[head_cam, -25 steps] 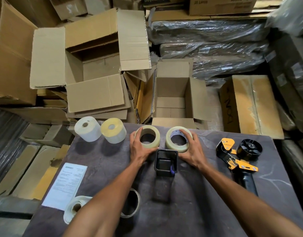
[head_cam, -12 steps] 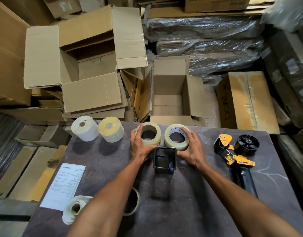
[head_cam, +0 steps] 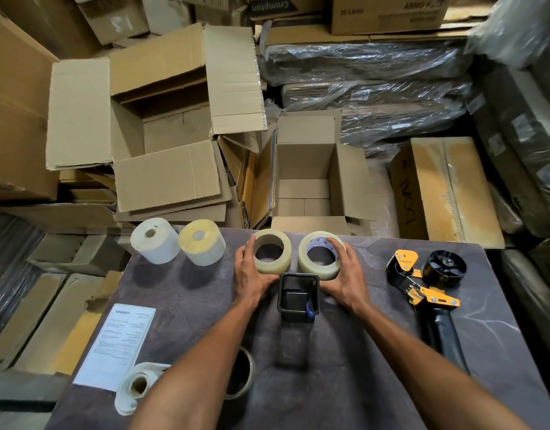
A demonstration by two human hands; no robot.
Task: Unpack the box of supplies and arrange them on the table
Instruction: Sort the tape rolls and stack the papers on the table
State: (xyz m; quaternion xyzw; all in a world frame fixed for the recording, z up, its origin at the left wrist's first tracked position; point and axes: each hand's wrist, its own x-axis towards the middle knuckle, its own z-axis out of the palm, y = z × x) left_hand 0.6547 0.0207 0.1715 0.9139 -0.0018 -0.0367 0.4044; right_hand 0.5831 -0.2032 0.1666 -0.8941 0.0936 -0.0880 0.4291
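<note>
The dark surface (head_cam: 345, 383) is seen below an open cardboard box (head_cam: 304, 181), which stands beyond both hands. A tape dispenser (head_cam: 428, 293) lies right of the right hand (head_cam: 345, 282), whose fingers are curled around one tape roll (head_cam: 320, 255). Another tape roll (head_cam: 272, 251) is gripped by the left hand (head_cam: 250, 276). A black holder (head_cam: 298, 297) stands between the hands.

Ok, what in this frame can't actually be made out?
All in the head view:
- Tape roll near the front edge: mostly hidden by the left forearm.
- Paper sheet: print too small to read.
- Black holder: its contents are lost in shadow.
- Open box behind the table: front flap hides part of its floor.
</note>
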